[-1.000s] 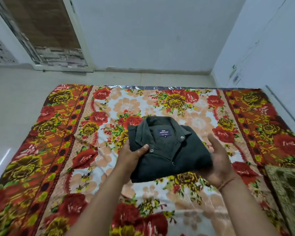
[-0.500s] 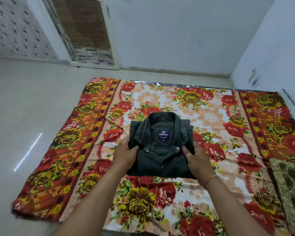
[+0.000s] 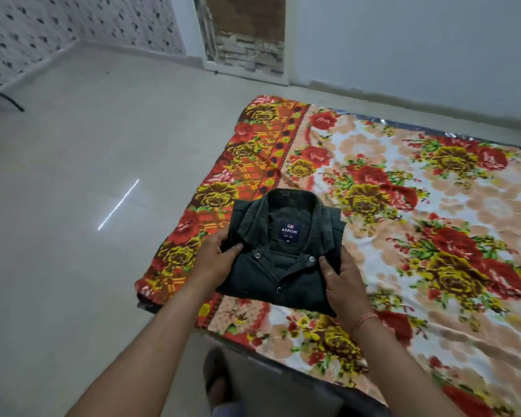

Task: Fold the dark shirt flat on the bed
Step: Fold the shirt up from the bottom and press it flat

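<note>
Shifted leftward since earlier, the folded dark shirt (image 3: 286,266) is at frame centre, over the floral blanket (image 3: 403,206) at its left border on the bed (image 3: 295,383). Its side edges are gripped by the left hand (image 3: 214,260) and the right hand (image 3: 340,281), thumbs on top.

Glossy pale floor (image 3: 73,236), white wall (image 3: 403,40), speckled wall (image 3: 42,25) at left, brick-backed doorway (image 3: 247,34)
</note>
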